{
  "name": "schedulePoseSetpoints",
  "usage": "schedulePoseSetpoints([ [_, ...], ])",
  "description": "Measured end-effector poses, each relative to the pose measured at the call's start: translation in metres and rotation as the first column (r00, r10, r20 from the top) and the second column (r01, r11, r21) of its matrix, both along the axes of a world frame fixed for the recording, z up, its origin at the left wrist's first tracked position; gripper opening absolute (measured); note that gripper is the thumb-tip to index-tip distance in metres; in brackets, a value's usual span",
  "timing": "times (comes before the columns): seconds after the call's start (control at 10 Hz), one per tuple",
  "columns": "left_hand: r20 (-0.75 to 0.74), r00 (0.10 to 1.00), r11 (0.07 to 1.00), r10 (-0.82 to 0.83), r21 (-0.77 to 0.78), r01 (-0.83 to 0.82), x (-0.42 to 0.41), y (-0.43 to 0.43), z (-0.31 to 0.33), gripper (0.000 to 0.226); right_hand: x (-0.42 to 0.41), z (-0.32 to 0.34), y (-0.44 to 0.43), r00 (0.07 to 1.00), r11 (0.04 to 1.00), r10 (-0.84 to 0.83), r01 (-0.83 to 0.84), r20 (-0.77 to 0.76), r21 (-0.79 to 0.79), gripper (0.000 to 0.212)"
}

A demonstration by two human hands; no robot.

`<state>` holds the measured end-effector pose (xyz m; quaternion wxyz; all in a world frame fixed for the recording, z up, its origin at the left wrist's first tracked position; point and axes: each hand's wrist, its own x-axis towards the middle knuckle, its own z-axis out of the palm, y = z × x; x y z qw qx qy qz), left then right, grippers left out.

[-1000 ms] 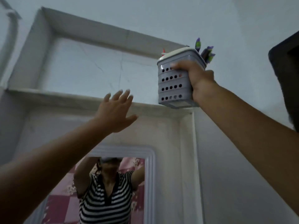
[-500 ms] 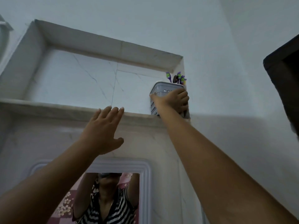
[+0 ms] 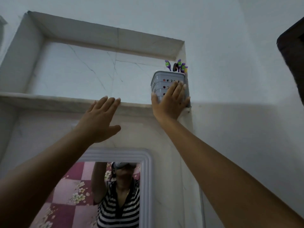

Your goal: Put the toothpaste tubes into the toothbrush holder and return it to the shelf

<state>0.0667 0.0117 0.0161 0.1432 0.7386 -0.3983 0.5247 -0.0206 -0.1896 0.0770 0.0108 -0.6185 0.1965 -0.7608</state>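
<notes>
The grey toothbrush holder, with rows of round holes, stands upright at the right end of the marble shelf in a wall niche. Purple and green toothbrush heads stick out of its top; the toothpaste tubes are hidden inside. My right hand lies flat against the holder's front with fingers straight and thumb spread, not wrapped around it. My left hand is held up open, fingertips at the shelf's front edge, holding nothing.
The niche's right wall is right beside the holder. A white-framed mirror hangs below the shelf and reflects a person in a striped top. A dark object juts in at the right edge.
The holder went from held in the air to standing on the shelf's right end. My right hand has loosened its grip and now lies flat on it. My left hand rose to the shelf edge.
</notes>
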Motion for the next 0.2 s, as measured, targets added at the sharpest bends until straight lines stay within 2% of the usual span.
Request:
schedulePoseSetpoints([
  [0.1,-0.006,0.998,0.997,0.065,0.043,-0.065,-0.011,0.009,0.005,0.084,-0.009,-0.03,0.005,0.998,0.996,0.043,-0.047,-0.055,-0.081,0.083],
  [0.2,0.026,0.989,0.981,0.149,0.125,-0.151,-0.029,0.027,0.005,0.078,-0.034,-0.056,0.024,0.971,0.973,0.187,-0.204,-0.147,-0.105,0.071],
])
